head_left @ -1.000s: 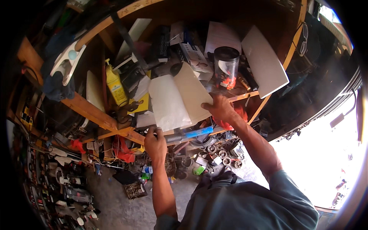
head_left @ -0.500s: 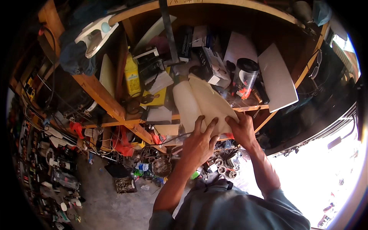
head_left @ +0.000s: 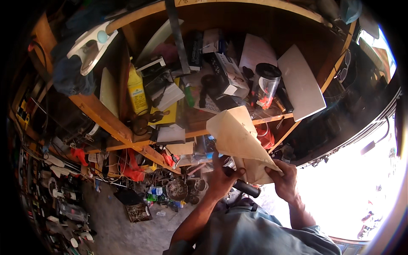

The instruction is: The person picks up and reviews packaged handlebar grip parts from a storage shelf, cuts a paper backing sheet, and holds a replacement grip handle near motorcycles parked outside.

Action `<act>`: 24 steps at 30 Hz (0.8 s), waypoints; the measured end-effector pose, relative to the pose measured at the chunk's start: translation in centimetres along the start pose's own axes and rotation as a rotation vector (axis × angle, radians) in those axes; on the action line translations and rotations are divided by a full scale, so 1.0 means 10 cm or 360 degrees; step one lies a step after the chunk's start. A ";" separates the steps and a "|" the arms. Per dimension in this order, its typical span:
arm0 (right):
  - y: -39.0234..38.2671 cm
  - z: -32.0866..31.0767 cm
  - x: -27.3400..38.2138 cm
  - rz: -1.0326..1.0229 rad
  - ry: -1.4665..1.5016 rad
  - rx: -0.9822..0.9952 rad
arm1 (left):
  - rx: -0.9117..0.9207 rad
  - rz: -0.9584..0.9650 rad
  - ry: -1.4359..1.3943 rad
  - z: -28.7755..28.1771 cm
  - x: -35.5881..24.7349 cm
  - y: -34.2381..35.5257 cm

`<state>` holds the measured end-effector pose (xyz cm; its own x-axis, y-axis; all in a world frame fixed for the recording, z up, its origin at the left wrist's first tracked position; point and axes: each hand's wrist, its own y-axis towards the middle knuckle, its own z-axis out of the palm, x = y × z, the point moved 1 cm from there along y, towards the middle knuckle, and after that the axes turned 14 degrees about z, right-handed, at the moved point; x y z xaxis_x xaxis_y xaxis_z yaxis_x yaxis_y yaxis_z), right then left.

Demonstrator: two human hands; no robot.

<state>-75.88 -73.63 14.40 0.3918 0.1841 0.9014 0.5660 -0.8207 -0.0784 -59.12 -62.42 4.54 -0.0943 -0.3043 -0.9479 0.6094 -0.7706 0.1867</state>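
My left hand (head_left: 223, 180) is closed around a black cylinder (head_left: 248, 188) whose rounded end sticks out past the thumb. Its kind is unclear. Something shiny shows by the fingers, partly hidden. My right hand (head_left: 284, 178) pinches the lower right corner of a cream-coloured folded paper sheet (head_left: 236, 131) between thumb and fingers. The sheet tilts up in front of the shelf, and its lower flap hangs beside my left hand.
On the wooden shelf (head_left: 199, 129) stand a yellow bottle (head_left: 137, 91), a clear jar with a black lid (head_left: 265, 87), white boxes (head_left: 231, 74) and a white panel (head_left: 301, 83). A white clamp (head_left: 93, 46) hangs upper left. Metal parts (head_left: 176, 189) clutter the floor below.
The paper has come off the shelf toward me and unfolded. My left hand has left the paper and now grips the black cylinder. Both hands have moved lower.
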 end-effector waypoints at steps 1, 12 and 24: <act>-0.04 0.02 -0.01 -0.0068 -0.0003 -0.0007 | 0.0002 -0.0039 -0.0080 -0.03 0.06 0.00; -0.35 0.09 0.05 -0.0299 -0.0168 0.0760 | 0.0135 -0.0375 -0.0738 -0.92 0.58 -0.25; -0.23 -0.01 -0.08 -0.0021 -0.0671 0.0096 | 0.0175 -0.0409 -0.0427 -0.94 0.07 -0.15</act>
<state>-77.55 -71.89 13.90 0.6396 0.4098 0.6504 0.6094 -0.7860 -0.1041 -52.64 -56.24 1.17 -0.4443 -0.2177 -0.8690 0.4522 -0.8919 -0.0077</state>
